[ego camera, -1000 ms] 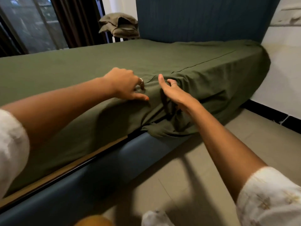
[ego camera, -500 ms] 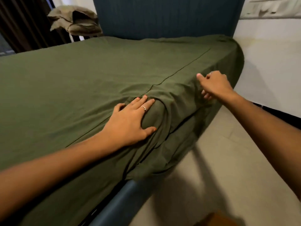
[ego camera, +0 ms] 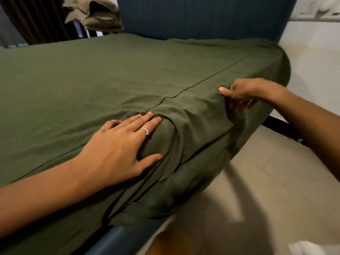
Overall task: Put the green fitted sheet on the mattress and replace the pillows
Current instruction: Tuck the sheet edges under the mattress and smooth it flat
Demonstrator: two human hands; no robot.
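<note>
The green sheet covers the whole top of the mattress and fills most of the frame, lying mostly smooth with a thin dark seam line running from the upper right down toward the centre. At the near edge of the bed, centre of the frame, the cloth bunches into folds and hangs loose down the side.

The left hand lies flat on the sheet at lower centre, fingers spread and straight, pressing the fabric beside the bunched folds; a ring shows on one finger. The right hand, at right of centre, has its grip pinched on the sheet at the mattress edge, thumb on top and fingers curled under the cloth.

A dark blue bed frame shows at the bottom below the hanging cloth. A blue padded headboard stands across the top. In the upper left, a heap of olive-tan cloth sits beyond the bed beside a dark curtain. A white wall and pale tiled floor fill the right side.
</note>
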